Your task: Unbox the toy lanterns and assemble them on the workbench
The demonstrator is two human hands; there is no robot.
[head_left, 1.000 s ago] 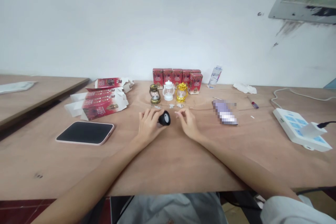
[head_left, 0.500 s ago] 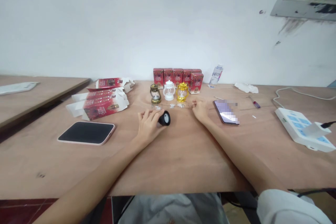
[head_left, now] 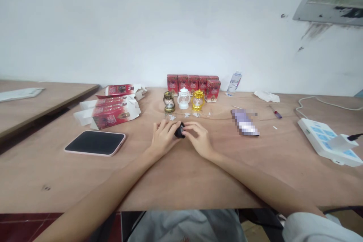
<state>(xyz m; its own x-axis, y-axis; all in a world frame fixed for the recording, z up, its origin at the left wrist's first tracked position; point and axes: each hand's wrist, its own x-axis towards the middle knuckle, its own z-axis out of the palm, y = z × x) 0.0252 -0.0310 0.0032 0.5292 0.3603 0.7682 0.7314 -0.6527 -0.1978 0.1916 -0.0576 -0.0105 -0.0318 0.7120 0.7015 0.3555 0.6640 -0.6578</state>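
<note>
My left hand [head_left: 163,135] is closed around a small black lantern [head_left: 179,131], held on its side with the round base turned right. Most of its body is hidden by the fingers. My right hand [head_left: 200,138] meets it from the right, thumb and fingertips pinched together at the base; whatever they hold there is too small to make out. Just beyond stand three upright mini lanterns: a bronze one [head_left: 169,103], a white one [head_left: 183,99] and a gold one [head_left: 197,101]. Tiny pale parts [head_left: 187,115] lie in front of them.
Red boxes [head_left: 213,90] stand along the wall, with a clear bottle [head_left: 234,83] beside them. Flattened red cartons [head_left: 113,115] and a phone [head_left: 95,143] lie left. To the right are another phone [head_left: 245,124], a screwdriver [head_left: 276,112], tissue [head_left: 266,96] and a power strip [head_left: 326,140].
My right hand has come left from near the small parts to the lantern's base. My left hand keeps its hold on the lantern in nearly the same place.
</note>
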